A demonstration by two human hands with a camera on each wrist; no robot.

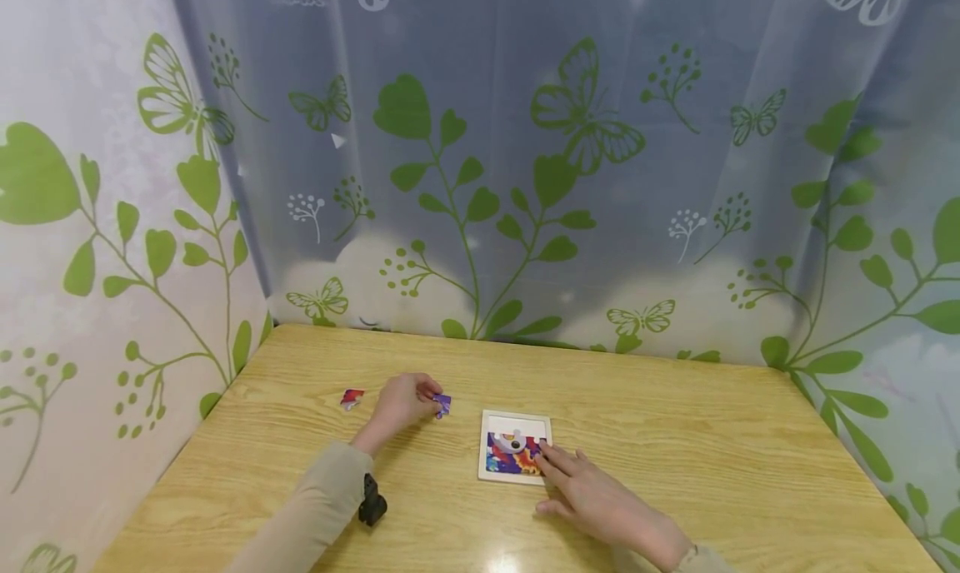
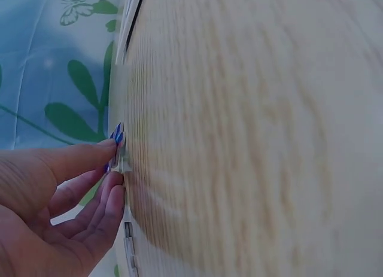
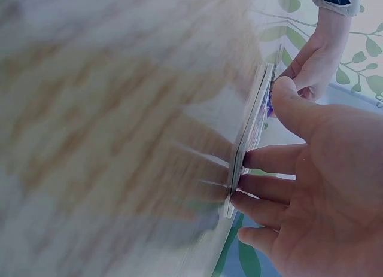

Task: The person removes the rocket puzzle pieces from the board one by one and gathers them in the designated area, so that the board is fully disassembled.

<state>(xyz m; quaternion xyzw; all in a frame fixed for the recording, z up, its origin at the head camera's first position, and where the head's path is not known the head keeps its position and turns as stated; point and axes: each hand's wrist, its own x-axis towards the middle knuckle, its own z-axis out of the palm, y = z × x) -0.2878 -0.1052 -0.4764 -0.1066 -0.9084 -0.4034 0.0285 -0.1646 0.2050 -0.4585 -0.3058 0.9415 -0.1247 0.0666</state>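
A purple jigsaw piece is pinched between the thumb and fingers of my left hand, left of the puzzle frame. In the left wrist view the same piece shows edge-on at the thumb tip. The white puzzle frame holds several joined pieces across its lower part, with bare white backing along the top. My right hand rests with extended fingers on the frame's right edge, fingertips over the joined pieces. In the right wrist view these fingers touch the frame's side.
Another jigsaw piece, red and purple, lies on the wooden table left of my left hand. A black wrist camera sits on the left sleeve. A patterned curtain rises behind the table's far edge.
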